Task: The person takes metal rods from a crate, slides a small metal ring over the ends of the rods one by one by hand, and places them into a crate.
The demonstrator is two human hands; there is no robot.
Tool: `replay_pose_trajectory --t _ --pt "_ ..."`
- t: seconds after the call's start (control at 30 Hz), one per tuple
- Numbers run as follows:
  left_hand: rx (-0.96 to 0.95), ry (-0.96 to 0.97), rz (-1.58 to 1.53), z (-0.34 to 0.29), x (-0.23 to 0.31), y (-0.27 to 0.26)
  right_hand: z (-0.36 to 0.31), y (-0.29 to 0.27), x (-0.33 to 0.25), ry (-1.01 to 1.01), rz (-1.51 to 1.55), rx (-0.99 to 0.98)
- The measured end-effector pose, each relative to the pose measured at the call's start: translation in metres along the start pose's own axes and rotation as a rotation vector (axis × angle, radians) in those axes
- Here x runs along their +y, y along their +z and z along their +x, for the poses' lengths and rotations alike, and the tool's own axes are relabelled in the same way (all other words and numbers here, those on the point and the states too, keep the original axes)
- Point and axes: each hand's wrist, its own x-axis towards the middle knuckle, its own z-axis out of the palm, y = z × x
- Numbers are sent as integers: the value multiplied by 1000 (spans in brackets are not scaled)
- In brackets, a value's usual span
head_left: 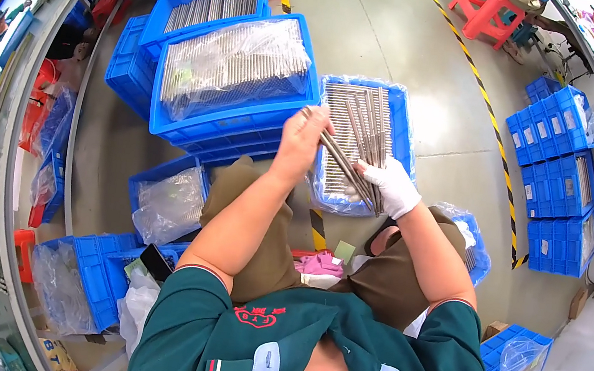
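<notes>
My bare left hand [303,138] is closed round the upper end of a few slim metal rods [345,164], which slant down to the right. In its white glove, my right hand [391,188] grips a fanned bunch of similar metal rods [370,126] near their lower ends. The two sets meet by the gloved fingers, and I cannot tell exactly which rods each hand bears. Beneath both hands is a blue crate [408,129] lined with clear plastic. Rows of rods [340,99] lie inside it, partly covered by the held ones.
Stacked blue crates [166,126] with plastic-covered rods stand to the left. More blue crates [560,169] are piled at the right, beyond yellow-black floor tape [496,112]. Red stools [488,10] stand at the back. Pink gloves [321,264] lie between my knees; a phone [156,263] rests at lower left.
</notes>
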Motion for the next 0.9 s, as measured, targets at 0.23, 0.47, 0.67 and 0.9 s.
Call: replay_pose_trajectory --t 0.23,0.47,0.67,0.9 --pt "50 -21 -82 19 10 -39 0 -5 -10 27 -310 106" --pt "-166 -183 -22 8 13 -28 -14 7 -16 110 -234 -113" --pt "-475 -259 -97 1 26 -31 -12 9 -10 204 -116 -221" --pt "-149 -186 -172 14 10 -37 -13 7 4 321 116 -401"
